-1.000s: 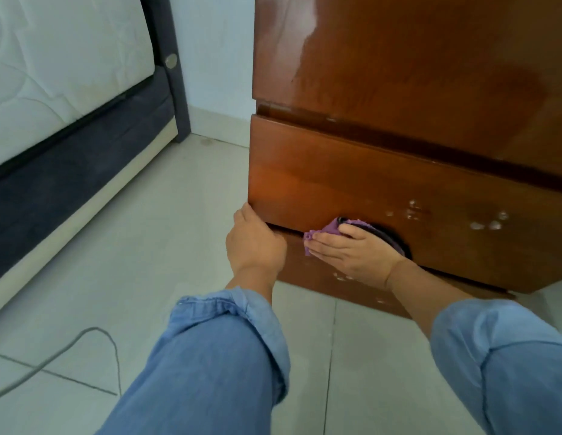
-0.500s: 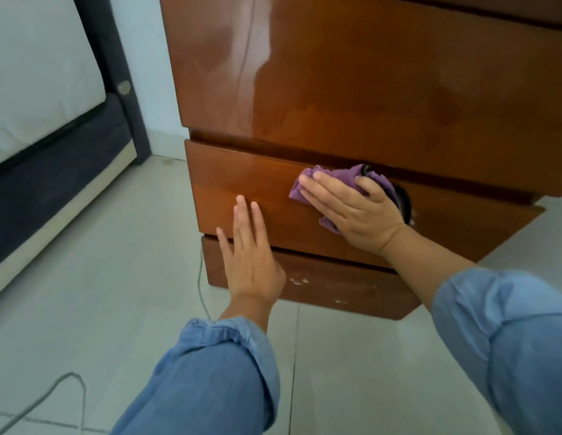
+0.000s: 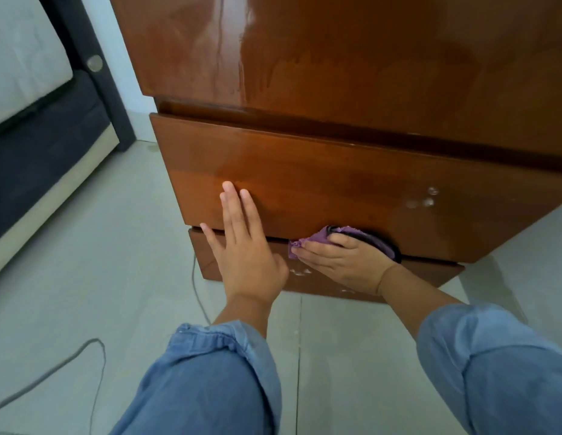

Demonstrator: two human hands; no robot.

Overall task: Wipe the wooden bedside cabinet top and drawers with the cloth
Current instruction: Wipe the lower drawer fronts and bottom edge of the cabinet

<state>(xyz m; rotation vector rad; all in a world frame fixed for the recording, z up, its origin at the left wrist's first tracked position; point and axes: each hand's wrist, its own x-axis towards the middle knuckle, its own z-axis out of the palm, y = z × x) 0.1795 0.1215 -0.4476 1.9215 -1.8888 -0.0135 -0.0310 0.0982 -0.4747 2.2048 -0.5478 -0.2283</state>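
Observation:
A glossy brown wooden bedside cabinet [image 3: 352, 73] fills the upper view, with its lower drawer front [image 3: 320, 183] below a dark gap. My left hand [image 3: 242, 246] lies flat, fingers apart, on the drawer's lower left part. My right hand [image 3: 342, 262] presses a purple cloth [image 3: 314, 240] against the drawer's bottom edge, beside a dark curved handle recess [image 3: 380, 243]. Most of the cloth is hidden under the hand. Pale spots [image 3: 424, 199] mark the drawer front on the right.
The cabinet's base plinth [image 3: 424, 274] stands on a pale tiled floor [image 3: 100, 246]. A bed with a white mattress [image 3: 22, 58] and dark frame [image 3: 38, 146] is at the left. A grey cable [image 3: 53, 368] loops across the floor.
My right hand has slid the cloth from the drawer's upper edge down to its bottom edge. My left hand stays flat on the drawer front.

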